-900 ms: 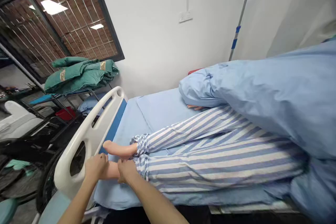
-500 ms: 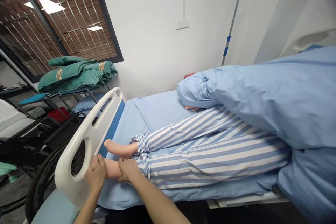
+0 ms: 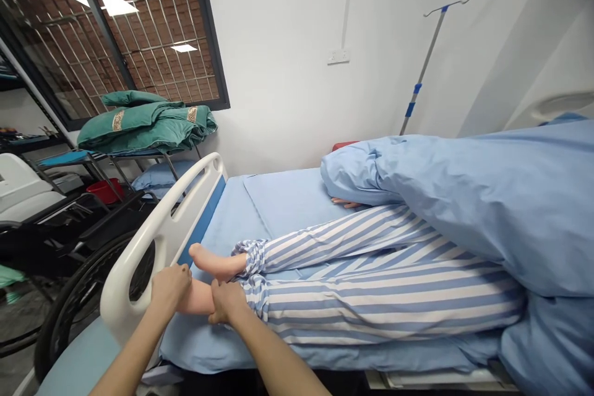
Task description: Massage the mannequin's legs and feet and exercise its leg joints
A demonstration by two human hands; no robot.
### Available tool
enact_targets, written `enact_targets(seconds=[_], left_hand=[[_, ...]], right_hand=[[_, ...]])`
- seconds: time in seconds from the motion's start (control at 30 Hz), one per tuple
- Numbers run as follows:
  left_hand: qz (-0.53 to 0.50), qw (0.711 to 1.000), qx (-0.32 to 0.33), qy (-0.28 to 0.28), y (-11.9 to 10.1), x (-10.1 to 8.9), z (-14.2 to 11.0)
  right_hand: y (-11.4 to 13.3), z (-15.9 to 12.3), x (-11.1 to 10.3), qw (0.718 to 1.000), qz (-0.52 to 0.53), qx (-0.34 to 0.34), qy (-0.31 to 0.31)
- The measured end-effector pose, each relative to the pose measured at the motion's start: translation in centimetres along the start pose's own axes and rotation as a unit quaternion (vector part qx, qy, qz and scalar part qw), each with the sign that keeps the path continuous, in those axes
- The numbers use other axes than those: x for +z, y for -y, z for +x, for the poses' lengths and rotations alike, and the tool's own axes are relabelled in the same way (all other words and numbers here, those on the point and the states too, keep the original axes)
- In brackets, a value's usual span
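Observation:
My left hand (image 3: 167,288) is closed around the toe end of the nearer bare foot (image 3: 198,298), close to the white footboard (image 3: 160,223). Higher up, my right hand (image 3: 227,302) wraps the ankle, beside the gathered cuff of blue-and-white striped trousers (image 3: 380,300). The foot is smooth, like a manikin's, and its toes are hidden under my left hand. The other bare foot (image 3: 217,265) lies just beyond, apart from my hands. A light blue quilt (image 3: 445,192) covers the upper body, with some fingers (image 3: 346,203) showing from under its edge.
Left of the bed stands a wheelchair (image 3: 83,278). Green folded bedding (image 3: 148,127) rests on a chair under the barred window (image 3: 158,25). An IV pole (image 3: 429,55) rises behind the bed (image 3: 278,192), near the wall. A red bucket (image 3: 104,190) is at the left.
The view has shifted slightly, so the room sits lower and further right. My left hand has turned, its wrist and forearm swung left, still on the foot. My right hand keeps its hold.

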State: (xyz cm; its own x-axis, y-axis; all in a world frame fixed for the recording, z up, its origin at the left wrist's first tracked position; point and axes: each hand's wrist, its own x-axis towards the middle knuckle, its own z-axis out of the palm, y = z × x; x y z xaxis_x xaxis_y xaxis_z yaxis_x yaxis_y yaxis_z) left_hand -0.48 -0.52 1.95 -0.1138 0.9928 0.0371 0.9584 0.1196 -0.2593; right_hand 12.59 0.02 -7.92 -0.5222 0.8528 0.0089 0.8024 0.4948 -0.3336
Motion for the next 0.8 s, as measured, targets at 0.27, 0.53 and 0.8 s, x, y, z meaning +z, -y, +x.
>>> enact_targets(seconds=[0.27,0.53,0.8], left_hand=[[0.049,0.997,0.055,0.025,-0.4,0.2,1.8],[-0.036,0.989,-0.102,-0.1,-1.2,2.2,-0.1],[-0.185,0.943,-0.221,-0.164,-1.7,3.4,-2.4]], right_hand=[[-0.2,0.1,0.1,1.0,0.023,0.002,0.001],[-0.1,0.2,0.3,1.0,0.019,0.009,0.006],[0.2,-0.3,-0.2,1.0,0.006,0.008,-0.001]])
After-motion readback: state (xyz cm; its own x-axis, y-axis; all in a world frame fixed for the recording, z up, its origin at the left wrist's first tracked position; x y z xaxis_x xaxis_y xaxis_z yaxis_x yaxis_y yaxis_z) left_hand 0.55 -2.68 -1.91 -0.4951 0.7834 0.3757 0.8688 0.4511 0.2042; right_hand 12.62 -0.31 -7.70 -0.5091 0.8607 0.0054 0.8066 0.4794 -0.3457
